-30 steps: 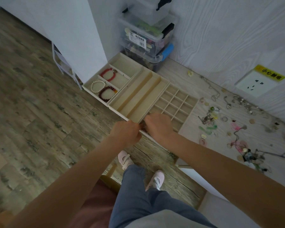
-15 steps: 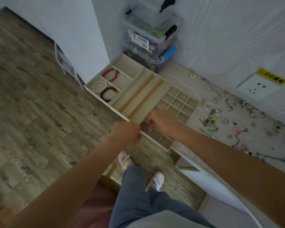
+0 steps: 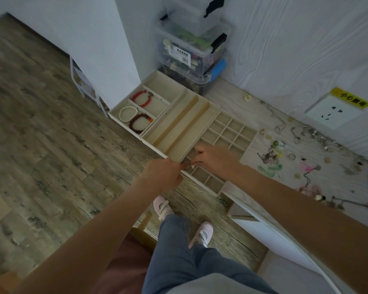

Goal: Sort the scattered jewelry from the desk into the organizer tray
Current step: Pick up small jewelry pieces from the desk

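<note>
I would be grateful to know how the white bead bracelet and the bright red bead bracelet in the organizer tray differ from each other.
The white bead bracelet is pale and pearl-like; the bright red bead bracelet is vivid red with a darker piece at one end. The white one shares its compartment with a dark red bracelet; the bright red one lies alone in the next compartment, farther back. Both are round beaded loops lying flat in the tray, untouched by either hand.

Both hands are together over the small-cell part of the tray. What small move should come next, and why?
Probably lower the small pale piece, which both the left hand and right hand seem to pinch, into the empty cell just below in the beige wooden grid tray, then release.
</note>
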A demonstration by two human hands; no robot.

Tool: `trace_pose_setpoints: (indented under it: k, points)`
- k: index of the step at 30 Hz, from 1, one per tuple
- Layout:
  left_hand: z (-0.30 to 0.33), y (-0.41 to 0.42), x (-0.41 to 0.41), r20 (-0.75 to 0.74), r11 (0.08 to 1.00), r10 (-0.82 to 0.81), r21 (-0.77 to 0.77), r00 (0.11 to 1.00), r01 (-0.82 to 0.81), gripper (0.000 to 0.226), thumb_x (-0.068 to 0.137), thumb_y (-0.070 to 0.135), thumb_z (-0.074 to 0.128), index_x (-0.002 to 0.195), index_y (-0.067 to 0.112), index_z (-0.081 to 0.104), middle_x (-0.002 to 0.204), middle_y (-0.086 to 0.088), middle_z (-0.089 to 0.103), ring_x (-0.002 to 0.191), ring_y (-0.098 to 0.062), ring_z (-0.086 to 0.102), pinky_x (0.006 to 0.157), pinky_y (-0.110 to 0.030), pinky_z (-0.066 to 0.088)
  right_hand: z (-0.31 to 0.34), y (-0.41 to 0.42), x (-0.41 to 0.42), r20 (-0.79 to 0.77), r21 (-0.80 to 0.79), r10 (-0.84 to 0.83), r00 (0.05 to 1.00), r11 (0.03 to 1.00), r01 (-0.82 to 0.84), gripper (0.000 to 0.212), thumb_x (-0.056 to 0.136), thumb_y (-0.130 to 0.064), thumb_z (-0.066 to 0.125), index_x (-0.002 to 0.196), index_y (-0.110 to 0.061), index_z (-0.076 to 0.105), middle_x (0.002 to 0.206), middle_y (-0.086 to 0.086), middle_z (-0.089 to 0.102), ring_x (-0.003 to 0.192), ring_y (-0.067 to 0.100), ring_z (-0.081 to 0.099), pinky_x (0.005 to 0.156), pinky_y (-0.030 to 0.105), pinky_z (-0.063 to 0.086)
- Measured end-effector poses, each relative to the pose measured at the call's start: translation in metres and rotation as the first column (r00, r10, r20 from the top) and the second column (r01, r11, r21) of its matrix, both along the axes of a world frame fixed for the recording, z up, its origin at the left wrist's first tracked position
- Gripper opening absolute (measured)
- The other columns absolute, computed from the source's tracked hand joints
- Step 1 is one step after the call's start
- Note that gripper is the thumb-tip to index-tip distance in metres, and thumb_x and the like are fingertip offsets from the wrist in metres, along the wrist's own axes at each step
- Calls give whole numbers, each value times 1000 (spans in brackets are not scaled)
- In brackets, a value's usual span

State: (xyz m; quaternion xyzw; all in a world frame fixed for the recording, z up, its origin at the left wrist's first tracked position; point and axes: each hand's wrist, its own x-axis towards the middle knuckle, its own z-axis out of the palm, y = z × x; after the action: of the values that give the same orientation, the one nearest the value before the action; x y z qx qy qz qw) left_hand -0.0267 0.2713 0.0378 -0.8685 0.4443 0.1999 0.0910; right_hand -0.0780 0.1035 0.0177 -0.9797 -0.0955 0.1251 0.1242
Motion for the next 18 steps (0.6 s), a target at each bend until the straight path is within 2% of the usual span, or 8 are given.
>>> trace_pose_setpoints:
  k: [4, 6, 9, 11, 14, 16, 18]
  points:
    - [0, 0, -1, 0, 1000, 2, 3, 1000, -2, 51, 96, 28, 36, 145, 39, 26, 99, -8, 63, 88, -26, 63, 65, -33, 43, 5, 2, 2, 44, -20, 93, 995, 996, -92, 19, 86, -24, 65, 103, -22, 73, 85, 3, 59, 71, 20, 60, 50, 25, 37]
    - [0, -1, -2, -5, 1000, 8, 8, 1000, -8, 51, 96, 27, 37, 145, 37, 27, 93, -7, 62, 86, -26, 64, 63, -33, 44, 10, 4, 9, -8, -87, 124, 992, 988, -124, 22, 91, -28, 57, 107, -21, 71, 90, -1, 55, 78, 14, 58, 48, 23, 35]
    - [1, -2, -2, -14, 1000, 10, 18, 1000, -9, 50, 95, 26, 37, 144, 36, 29, 80, -5, 52, 82, -27, 64, 63, -33, 46, 16, 9, 17, -56, -168, 180, 982, 968, -187, 22, 95, -26, 51, 107, -18, 68, 87, -5, 43, 79, 14, 57, 42, 20, 23]
    - [1, -2, -2, -6, 1000, 7, 23, 1000, -7, 50, 95, 26, 38, 144, 36, 29, 84, -6, 55, 83, -27, 64, 63, -33, 46, 16, 9, 17, -52, -185, 197, 979, 961, -204, 21, 95, -23, 50, 107, -18, 67, 86, -5, 42, 78, 14, 56, 42, 20, 20]
    - [2, 0, -3, 9, 1000, -1, 17, 1000, 1, 50, 95, 26, 39, 143, 36, 30, 93, -7, 60, 85, -27, 64, 63, -32, 44, 15, 8, 13, -35, -196, 214, 976, 956, -217, 22, 96, -22, 48, 109, -18, 66, 91, -3, 51, 81, 14, 57, 44, 20, 25]
    - [2, 0, -4, 19, 1000, -2, 17, 1000, 2, 48, 95, 26, 39, 142, 34, 33, 96, -8, 61, 86, -28, 64, 63, -33, 45, 17, 9, 11, -24, -205, 227, 974, 952, -227, 27, 97, -23, 43, 110, -17, 66, 97, -1, 57, 84, 14, 60, 51, 22, 38]
    - [1, 0, -3, 25, 1000, -1, 31, 1000, 0, 46, 95, 25, 39, 140, 30, 36, 94, -7, 61, 84, -27, 64, 61, -32, 45, 18, 12, 9, -27, -225, 238, 971, 945, -238, 31, 98, -29, 41, 108, -14, 66, 102, 0, 59, 89, 15, 61, 59, 24, 41]
